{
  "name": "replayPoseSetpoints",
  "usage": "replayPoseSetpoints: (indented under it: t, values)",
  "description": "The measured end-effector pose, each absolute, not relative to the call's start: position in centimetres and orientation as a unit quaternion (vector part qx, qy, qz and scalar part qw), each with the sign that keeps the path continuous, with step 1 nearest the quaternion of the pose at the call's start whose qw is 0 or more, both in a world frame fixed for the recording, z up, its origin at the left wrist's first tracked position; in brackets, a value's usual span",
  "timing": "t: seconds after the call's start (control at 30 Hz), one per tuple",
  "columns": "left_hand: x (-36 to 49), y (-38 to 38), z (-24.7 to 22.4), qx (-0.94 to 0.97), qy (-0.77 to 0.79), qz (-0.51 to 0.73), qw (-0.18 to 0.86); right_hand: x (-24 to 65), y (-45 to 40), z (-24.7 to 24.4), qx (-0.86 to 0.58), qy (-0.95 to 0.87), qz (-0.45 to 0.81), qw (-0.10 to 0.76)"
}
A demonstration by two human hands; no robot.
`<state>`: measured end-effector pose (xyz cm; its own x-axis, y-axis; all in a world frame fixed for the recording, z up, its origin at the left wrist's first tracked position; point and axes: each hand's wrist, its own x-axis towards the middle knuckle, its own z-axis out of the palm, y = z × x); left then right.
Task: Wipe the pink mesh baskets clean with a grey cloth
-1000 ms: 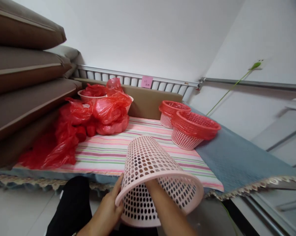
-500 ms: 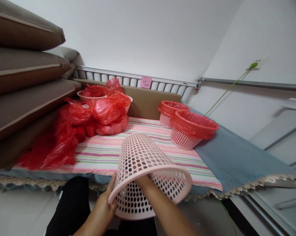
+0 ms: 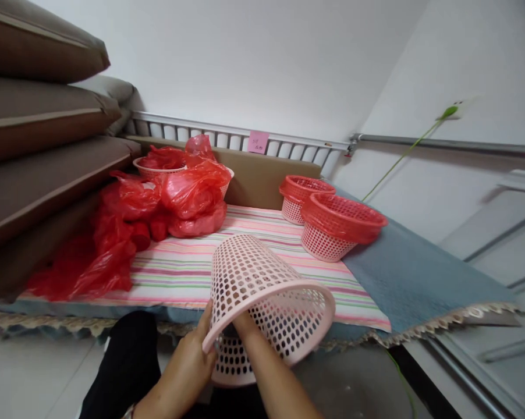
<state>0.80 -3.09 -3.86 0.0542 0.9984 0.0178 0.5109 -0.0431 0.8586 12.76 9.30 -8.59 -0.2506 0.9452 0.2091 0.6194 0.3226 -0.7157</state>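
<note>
A pale pink plastic wastebasket (image 3: 254,273) with a perforated wall lies tilted on its side in front of me, its mouth turned toward me and to the right. My left hand (image 3: 197,349) grips its rim at the left, with fingers along the outer wall. My right hand (image 3: 244,326) reaches through the mouth into the basket. The basket wall hides most of its fingers, so I cannot make out whether it holds anything.
Two pink baskets (image 3: 327,242) lined with red plastic bags stand at the right on a striped cloth (image 3: 170,273). Red plastic bags (image 3: 197,192) heap up at the left beside stacked brown cushions (image 3: 48,163). A pink note (image 3: 258,142) hangs on the rail behind.
My right forearm has swung left, with the hand still inside the basket. The basket's mouth has shifted slightly left and up. My left hand keeps hold of the rim.
</note>
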Motion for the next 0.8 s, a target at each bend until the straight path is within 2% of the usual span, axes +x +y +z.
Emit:
replayPoseSetpoints:
  t: [0.13, 0.27, 0.43, 0.63, 0.8]
  values:
    - [-0.3, -3.2, -3.1, 0.639, 0.609, 0.33, 0.333, 14.2, 9.2, -8.1, -0.515, -0.765, 0.23, 0.311]
    - [-1.1, -2.9, -0.9, 0.642, 0.637, 0.293, 0.31, 17.2, 9.5, -8.1, -0.59, -0.744, 0.152, 0.274]
    - [-0.7, -3.0, 0.2, 0.667, 0.646, 0.262, 0.265, 17.8, 9.3, -9.1, -0.629, -0.717, 0.158, 0.255]
    - [0.8, -2.6, -6.0, 0.598, 0.593, 0.399, 0.363, 16.9, 9.4, -9.3, -0.627, -0.709, 0.187, 0.263]
    - [2.1, -2.2, -9.9, 0.532, 0.611, 0.379, 0.447, 14.4, 8.5, -10.2, -0.585, -0.732, 0.219, 0.273]
